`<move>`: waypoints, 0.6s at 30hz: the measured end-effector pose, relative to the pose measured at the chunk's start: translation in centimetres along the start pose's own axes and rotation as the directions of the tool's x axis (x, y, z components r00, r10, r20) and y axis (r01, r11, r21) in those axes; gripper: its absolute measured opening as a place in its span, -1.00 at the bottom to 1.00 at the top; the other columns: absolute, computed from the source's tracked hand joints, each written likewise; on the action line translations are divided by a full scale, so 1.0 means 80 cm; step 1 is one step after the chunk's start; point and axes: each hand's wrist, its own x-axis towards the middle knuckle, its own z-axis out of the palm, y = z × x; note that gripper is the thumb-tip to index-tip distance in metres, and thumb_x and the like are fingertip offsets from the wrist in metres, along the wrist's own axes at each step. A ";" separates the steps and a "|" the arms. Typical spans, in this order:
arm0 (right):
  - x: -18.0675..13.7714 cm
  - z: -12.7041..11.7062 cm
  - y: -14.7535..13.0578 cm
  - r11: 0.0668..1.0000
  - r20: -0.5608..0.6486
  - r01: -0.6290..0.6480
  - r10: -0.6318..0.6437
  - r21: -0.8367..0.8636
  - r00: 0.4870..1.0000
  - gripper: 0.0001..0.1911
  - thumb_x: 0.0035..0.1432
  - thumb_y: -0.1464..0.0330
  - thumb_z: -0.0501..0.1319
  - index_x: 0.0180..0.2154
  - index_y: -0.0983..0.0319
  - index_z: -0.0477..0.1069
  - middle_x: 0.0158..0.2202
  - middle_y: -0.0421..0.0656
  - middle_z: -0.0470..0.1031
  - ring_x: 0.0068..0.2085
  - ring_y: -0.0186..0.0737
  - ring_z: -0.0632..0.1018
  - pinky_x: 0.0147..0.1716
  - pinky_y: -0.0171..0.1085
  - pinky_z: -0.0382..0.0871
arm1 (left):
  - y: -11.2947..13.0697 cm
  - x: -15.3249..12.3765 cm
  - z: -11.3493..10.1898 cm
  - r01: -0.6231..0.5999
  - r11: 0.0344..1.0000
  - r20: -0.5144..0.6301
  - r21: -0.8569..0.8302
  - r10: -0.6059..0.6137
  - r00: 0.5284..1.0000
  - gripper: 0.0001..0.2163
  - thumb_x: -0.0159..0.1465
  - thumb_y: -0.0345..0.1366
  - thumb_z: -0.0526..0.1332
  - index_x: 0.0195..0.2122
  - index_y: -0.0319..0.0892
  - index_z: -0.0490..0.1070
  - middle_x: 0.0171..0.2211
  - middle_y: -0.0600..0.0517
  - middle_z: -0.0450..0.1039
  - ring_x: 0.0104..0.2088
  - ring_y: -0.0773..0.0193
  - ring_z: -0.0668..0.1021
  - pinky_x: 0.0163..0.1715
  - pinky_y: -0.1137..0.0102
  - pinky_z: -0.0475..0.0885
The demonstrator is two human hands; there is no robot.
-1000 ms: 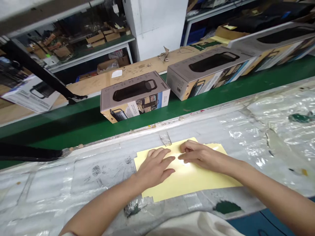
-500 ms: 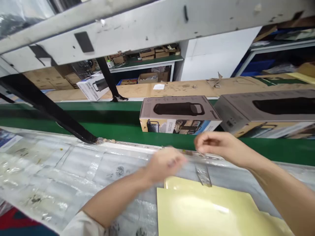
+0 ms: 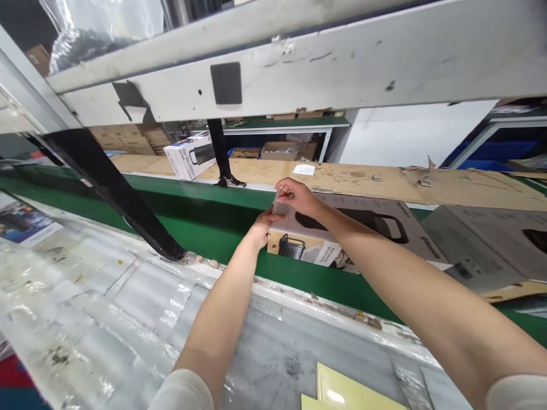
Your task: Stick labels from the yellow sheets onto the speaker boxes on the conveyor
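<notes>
A printed cardboard box (image 3: 301, 228), with a black speaker-like product pictured on it, lies on the green conveyor belt (image 3: 205, 225). At its left end is my left hand (image 3: 261, 226), its thumb over the top edge and its fingers against the end face. My right hand (image 3: 297, 195) is at the far left corner of the same box, thumb and fingertips pinched together at the edge. Whatever the pinch holds is too small to make out. My right forearm hides part of the box top. Yellow sheets (image 3: 346, 393) lie on the bench at the bottom.
A second printed box (image 3: 487, 245) stands on the belt to the right. Across the belt, another box (image 3: 191, 155) sits on a cardboard-covered ledge (image 3: 342, 176). A black-wrapped post (image 3: 115, 193) slants down on the left, and a grey beam (image 3: 316, 68) crosses overhead.
Both hands have moved from above the bench to the left end of the nearer box, the left now gripping it. The view has shifted, so the yellow sheets sit lower.
</notes>
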 end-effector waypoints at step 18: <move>-0.002 0.010 0.001 0.837 0.332 0.323 -0.182 -0.442 0.926 -0.71 0.13 0.57 0.15 -0.21 0.19 0.57 -0.04 0.00 0.65 0.06 0.04 0.52 0.08 -0.03 0.33 | 0.000 0.009 -0.015 -0.046 0.996 -0.074 -0.080 0.040 0.996 -0.63 -0.11 -0.53 0.32 -0.21 -0.29 0.55 -0.48 -0.02 0.58 -0.46 0.12 0.61 -0.37 0.33 0.45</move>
